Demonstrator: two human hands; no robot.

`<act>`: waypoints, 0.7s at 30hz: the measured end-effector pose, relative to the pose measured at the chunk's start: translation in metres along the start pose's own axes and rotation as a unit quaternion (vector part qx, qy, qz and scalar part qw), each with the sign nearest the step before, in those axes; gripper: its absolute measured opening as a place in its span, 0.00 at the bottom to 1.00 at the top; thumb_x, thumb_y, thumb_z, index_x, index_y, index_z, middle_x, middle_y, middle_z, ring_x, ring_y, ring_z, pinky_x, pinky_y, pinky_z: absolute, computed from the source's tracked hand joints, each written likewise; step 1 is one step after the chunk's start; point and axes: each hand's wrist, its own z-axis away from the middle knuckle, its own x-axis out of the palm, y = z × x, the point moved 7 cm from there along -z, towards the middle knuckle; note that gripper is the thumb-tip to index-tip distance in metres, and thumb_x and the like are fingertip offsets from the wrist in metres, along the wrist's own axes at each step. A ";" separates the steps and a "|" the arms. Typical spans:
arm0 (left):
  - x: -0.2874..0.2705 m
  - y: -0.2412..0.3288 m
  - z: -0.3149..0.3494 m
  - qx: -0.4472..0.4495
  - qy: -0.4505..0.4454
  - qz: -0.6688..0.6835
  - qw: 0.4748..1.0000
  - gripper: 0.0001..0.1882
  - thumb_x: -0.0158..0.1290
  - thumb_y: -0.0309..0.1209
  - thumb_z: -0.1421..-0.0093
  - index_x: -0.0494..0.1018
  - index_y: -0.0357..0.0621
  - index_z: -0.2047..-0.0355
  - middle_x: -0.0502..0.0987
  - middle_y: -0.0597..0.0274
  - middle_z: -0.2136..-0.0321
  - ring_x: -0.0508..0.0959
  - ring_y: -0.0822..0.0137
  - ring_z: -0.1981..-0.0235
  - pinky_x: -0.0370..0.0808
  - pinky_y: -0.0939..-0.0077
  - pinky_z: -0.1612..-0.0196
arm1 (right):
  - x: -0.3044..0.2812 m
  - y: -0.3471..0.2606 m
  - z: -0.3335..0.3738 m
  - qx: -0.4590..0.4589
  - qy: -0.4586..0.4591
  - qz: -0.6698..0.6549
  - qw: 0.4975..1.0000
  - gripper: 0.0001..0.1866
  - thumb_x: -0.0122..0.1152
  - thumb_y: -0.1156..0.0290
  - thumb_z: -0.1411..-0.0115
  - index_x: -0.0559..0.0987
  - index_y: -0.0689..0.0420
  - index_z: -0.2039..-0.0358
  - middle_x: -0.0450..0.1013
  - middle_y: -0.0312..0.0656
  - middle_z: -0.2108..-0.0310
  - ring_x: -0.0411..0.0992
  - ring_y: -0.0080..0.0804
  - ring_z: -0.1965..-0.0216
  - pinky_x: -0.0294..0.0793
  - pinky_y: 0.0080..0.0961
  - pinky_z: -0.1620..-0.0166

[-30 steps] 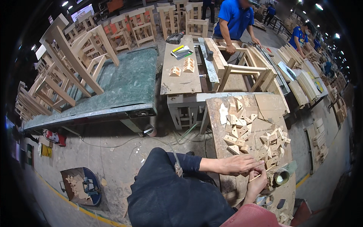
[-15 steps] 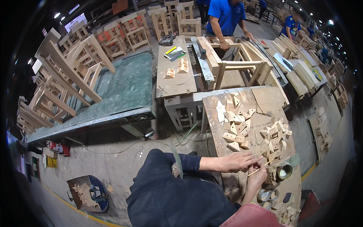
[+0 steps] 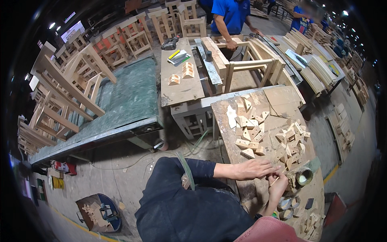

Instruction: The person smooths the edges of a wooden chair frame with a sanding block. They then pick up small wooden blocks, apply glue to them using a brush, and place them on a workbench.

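Over the near part of the cardboard-covered bench [image 3: 278, 101], my two hands meet. My right hand [image 3: 278, 187] is closed on a thin wooden stick [image 3: 275, 181], which slants up past the fingers. My left hand [image 3: 254, 169] reaches in from the left, its fingers together and bent at the tips against the right hand; whatever they pinch is hidden. Just beyond lie many small drilled wooden corner blocks [image 3: 252, 131] in two loose heaps. An open tin [image 3: 304, 176], coated in dried residue, stands right of my right hand.
Round containers [image 3: 286, 203], a dark flat rectangular item [image 3: 309, 203] and more wood pieces lie nearby. A chair frame [image 3: 250, 64] sits on the workbench ahead, a co-worker [image 3: 229, 20] behind it. Chairs stand on the green table [image 3: 133, 88]. A tub [image 3: 98, 211] of scraps is on the floor.
The view has shifted slightly. My right hand has turned a little, and less of the stick shows. Both hands stay together beside the blocks.
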 end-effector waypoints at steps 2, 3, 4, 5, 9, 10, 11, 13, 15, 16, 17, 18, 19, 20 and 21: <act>0.004 -0.001 0.003 -0.006 -0.023 0.013 1.000 0.38 0.49 0.27 0.45 0.52 0.35 0.34 0.70 0.54 0.53 0.70 0.57 0.46 0.71 0.70 0.44 | 0.002 -0.007 0.002 -0.010 0.013 0.027 0.999 0.12 0.69 0.72 0.52 0.81 0.64 0.67 0.78 0.50 0.77 0.78 0.46 0.73 0.75 0.37 0.67; 0.007 -0.002 0.003 -0.008 -0.033 0.019 0.999 0.38 0.49 0.27 0.45 0.52 0.35 0.34 0.70 0.54 0.53 0.70 0.57 0.46 0.71 0.69 0.44 | 0.003 -0.010 0.002 -0.016 0.021 0.042 0.999 0.13 0.69 0.72 0.53 0.81 0.64 0.67 0.77 0.51 0.77 0.78 0.48 0.73 0.75 0.39 0.67; 0.009 -0.002 0.005 -0.006 -0.023 0.006 1.000 0.39 0.51 0.28 0.46 0.52 0.36 0.34 0.70 0.55 0.53 0.70 0.58 0.47 0.72 0.71 0.47 | 0.005 -0.011 0.002 -0.006 0.017 0.023 1.000 0.12 0.69 0.72 0.53 0.81 0.64 0.68 0.77 0.54 0.75 0.77 0.52 0.70 0.75 0.42 0.65; 0.012 -0.004 0.008 -0.004 -0.013 -0.008 1.000 0.40 0.52 0.30 0.46 0.51 0.36 0.34 0.70 0.56 0.53 0.71 0.59 0.48 0.72 0.72 0.49 | 0.006 -0.014 0.002 -0.013 0.026 0.035 0.999 0.12 0.69 0.73 0.53 0.81 0.64 0.68 0.77 0.54 0.74 0.77 0.53 0.69 0.75 0.43 0.64; 0.011 -0.004 0.009 -0.010 -0.012 0.027 1.000 0.40 0.53 0.28 0.47 0.51 0.36 0.34 0.70 0.55 0.51 0.72 0.58 0.49 0.73 0.72 0.52 | 0.009 -0.019 0.004 -0.047 0.065 0.076 0.994 0.11 0.68 0.72 0.52 0.80 0.64 0.68 0.77 0.57 0.74 0.77 0.56 0.68 0.74 0.44 0.63; 0.010 -0.004 0.010 -0.015 -0.007 0.032 0.999 0.40 0.52 0.28 0.47 0.52 0.36 0.34 0.70 0.54 0.51 0.71 0.57 0.49 0.73 0.71 0.51 | 0.009 -0.022 0.006 -0.058 0.080 0.089 0.991 0.12 0.68 0.69 0.50 0.80 0.64 0.69 0.77 0.55 0.75 0.77 0.55 0.68 0.74 0.43 0.64; 0.009 -0.004 0.011 -0.019 -0.002 0.037 0.999 0.39 0.52 0.28 0.47 0.52 0.35 0.35 0.70 0.53 0.51 0.71 0.56 0.49 0.73 0.70 0.51 | 0.008 -0.026 0.008 -0.070 0.095 0.103 0.988 0.12 0.67 0.67 0.49 0.80 0.63 0.69 0.77 0.54 0.76 0.77 0.55 0.69 0.74 0.42 0.65; 0.008 -0.007 0.011 -0.034 0.006 0.054 0.998 0.41 0.53 0.28 0.48 0.52 0.34 0.35 0.70 0.52 0.51 0.71 0.54 0.49 0.72 0.67 0.49 | 0.009 -0.029 0.008 -0.040 0.084 0.081 0.992 0.12 0.66 0.67 0.48 0.80 0.63 0.69 0.77 0.53 0.77 0.77 0.53 0.71 0.75 0.41 0.66; 0.004 -0.011 0.010 -0.054 0.010 0.081 0.995 0.44 0.57 0.31 0.51 0.52 0.34 0.35 0.69 0.51 0.51 0.70 0.51 0.47 0.70 0.63 0.46 | 0.004 -0.028 0.010 -0.018 0.093 0.030 0.995 0.11 0.66 0.67 0.46 0.80 0.63 0.69 0.77 0.53 0.76 0.78 0.51 0.71 0.75 0.40 0.65; -0.002 -0.015 0.010 -0.080 0.020 0.108 0.991 0.45 0.58 0.32 0.53 0.53 0.34 0.35 0.69 0.50 0.51 0.70 0.50 0.48 0.70 0.61 0.46 | 0.000 -0.026 0.012 -0.013 0.109 -0.010 0.994 0.11 0.65 0.67 0.45 0.80 0.64 0.69 0.77 0.53 0.75 0.78 0.50 0.71 0.74 0.40 0.65; -0.011 -0.021 0.012 -0.106 0.030 0.134 0.985 0.46 0.60 0.33 0.54 0.54 0.35 0.35 0.69 0.49 0.52 0.70 0.49 0.49 0.70 0.60 0.46 | -0.004 -0.022 0.012 -0.006 0.123 -0.049 0.991 0.11 0.64 0.67 0.44 0.80 0.64 0.69 0.77 0.53 0.74 0.78 0.50 0.71 0.74 0.40 0.65; -0.017 -0.024 0.013 -0.132 0.039 0.163 0.977 0.47 0.61 0.34 0.56 0.55 0.35 0.36 0.69 0.49 0.52 0.70 0.49 0.50 0.69 0.59 0.46 | -0.011 -0.021 0.015 -0.072 0.175 -0.035 0.981 0.11 0.61 0.67 0.40 0.79 0.65 0.67 0.78 0.52 0.73 0.78 0.47 0.71 0.74 0.38 0.65; -0.018 -0.028 0.015 -0.157 0.053 0.175 0.971 0.47 0.62 0.35 0.56 0.56 0.35 0.36 0.70 0.48 0.52 0.70 0.48 0.50 0.69 0.59 0.46 | -0.018 -0.020 0.018 -0.091 0.187 -0.056 0.976 0.11 0.59 0.68 0.38 0.78 0.66 0.66 0.77 0.53 0.71 0.77 0.47 0.70 0.74 0.36 0.64; -0.018 -0.033 0.017 -0.182 0.067 0.187 0.963 0.47 0.63 0.35 0.57 0.57 0.36 0.37 0.70 0.48 0.53 0.69 0.47 0.51 0.69 0.59 0.46 | -0.022 -0.014 0.019 -0.109 0.183 -0.068 0.975 0.12 0.57 0.67 0.36 0.77 0.65 0.62 0.78 0.52 0.69 0.78 0.42 0.68 0.75 0.34 0.63; -0.018 -0.038 0.021 -0.209 0.082 0.195 0.955 0.47 0.64 0.35 0.58 0.57 0.36 0.37 0.70 0.47 0.53 0.69 0.47 0.51 0.69 0.59 0.46 | -0.025 -0.011 0.020 -0.130 0.177 -0.081 0.972 0.14 0.55 0.66 0.34 0.76 0.64 0.58 0.78 0.50 0.68 0.78 0.37 0.66 0.76 0.32 0.62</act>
